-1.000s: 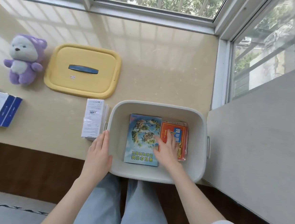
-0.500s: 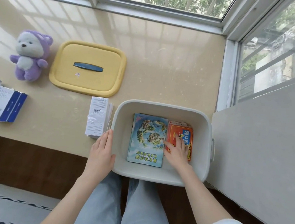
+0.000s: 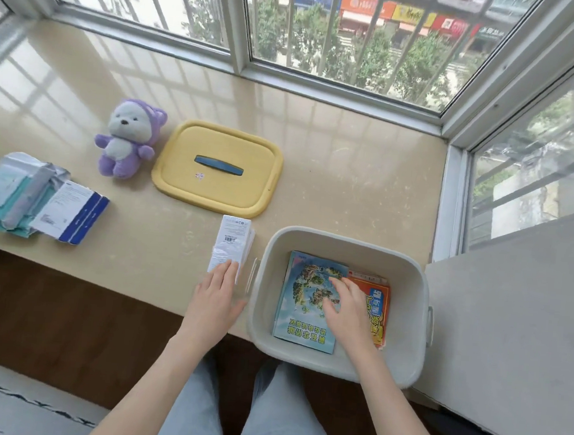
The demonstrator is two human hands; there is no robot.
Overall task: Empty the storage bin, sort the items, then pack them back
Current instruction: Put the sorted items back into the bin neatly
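Our right hand rests loose-fingered on blue book in bin, near right | our left hand, fingers straight, touches box left of bin | orange book beside blue

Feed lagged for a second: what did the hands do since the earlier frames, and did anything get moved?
The left hand left the rim of the bin and moved left; its fingers now rest on the near end of the white box. The right hand slid from the orange book onto the blue book, fingers bent; a grip is unclear. Books, bin, yellow lid and plush toy stayed put.
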